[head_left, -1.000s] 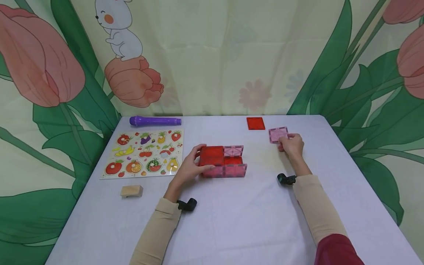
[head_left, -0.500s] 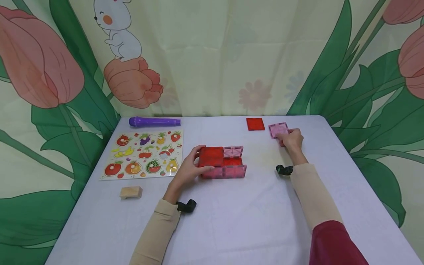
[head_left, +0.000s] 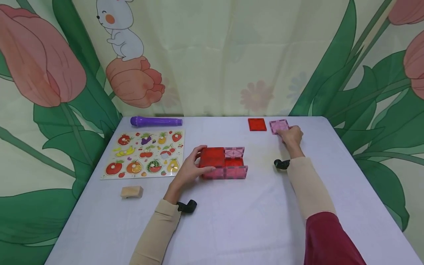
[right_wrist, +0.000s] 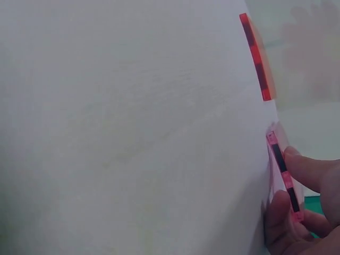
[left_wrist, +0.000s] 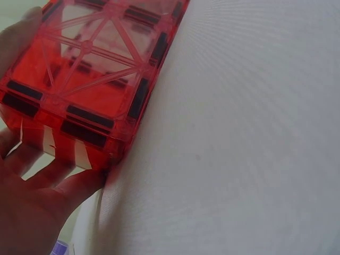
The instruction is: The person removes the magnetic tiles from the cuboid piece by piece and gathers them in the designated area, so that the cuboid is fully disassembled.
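Observation:
In the head view my left hand grips the left end of a low box built of see-through red and pink magnetic tiles. Its left half has a red tile on top, while the right half is open above, with pink walls standing front and back. The left wrist view shows the thumb and fingers around the box. My right hand, at the back right of the table, pinches a pink square magnetic tile between thumb and fingers. Close over the cloth, that tile is slightly tilted in the right wrist view.
A red square tile lies flat left of the pink one, near the table's back edge. At the left are a purple toy microphone, a fruit puzzle board and a small wooden block. A printed curtain hangs behind.
My right hand has moved toward the back of the table with the pink tile, which now lies level with the red tile. My left hand and the box have stayed put.

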### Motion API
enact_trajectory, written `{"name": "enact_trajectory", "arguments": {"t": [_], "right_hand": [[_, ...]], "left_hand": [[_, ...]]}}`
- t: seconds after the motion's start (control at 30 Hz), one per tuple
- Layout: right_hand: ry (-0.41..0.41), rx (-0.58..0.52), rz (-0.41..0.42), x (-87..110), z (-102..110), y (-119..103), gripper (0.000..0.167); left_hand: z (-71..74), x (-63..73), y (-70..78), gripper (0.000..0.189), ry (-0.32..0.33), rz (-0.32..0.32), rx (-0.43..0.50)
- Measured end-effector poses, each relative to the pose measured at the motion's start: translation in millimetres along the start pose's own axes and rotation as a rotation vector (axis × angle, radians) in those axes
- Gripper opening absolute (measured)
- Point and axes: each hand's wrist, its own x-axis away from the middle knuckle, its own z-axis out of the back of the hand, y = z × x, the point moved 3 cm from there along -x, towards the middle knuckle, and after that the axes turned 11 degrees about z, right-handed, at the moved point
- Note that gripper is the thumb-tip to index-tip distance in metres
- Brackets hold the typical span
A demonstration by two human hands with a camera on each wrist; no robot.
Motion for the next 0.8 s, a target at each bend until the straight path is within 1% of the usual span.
{"name": "enact_trajectory", "arguments": {"t": [0.13,0.33,0.53,0.8], "right_hand": [[-0.004,0.014,-0.018,-5.4,-3,-2,0.07],[-0.011,0.04,-0.022,-10.6,-6,-5,0.068],[-0.034,0.068,-0.031,-11.2,-9,-6,0.067],[-0.04,0.098,-0.037,-12.0,-11,-7,0.066]], "left_hand": [[0.3,0.3,1.2,0.088,-0.006,-0.007,0.003],[1.3,0.7,1.2,0.09,-0.006,-0.006,0.002],[2.3,0.9,1.7,0.09,-0.006,-0.003,0.004],[1.6,-0.1,0.7,0.092,-0.014,0.013,0.005]]}}
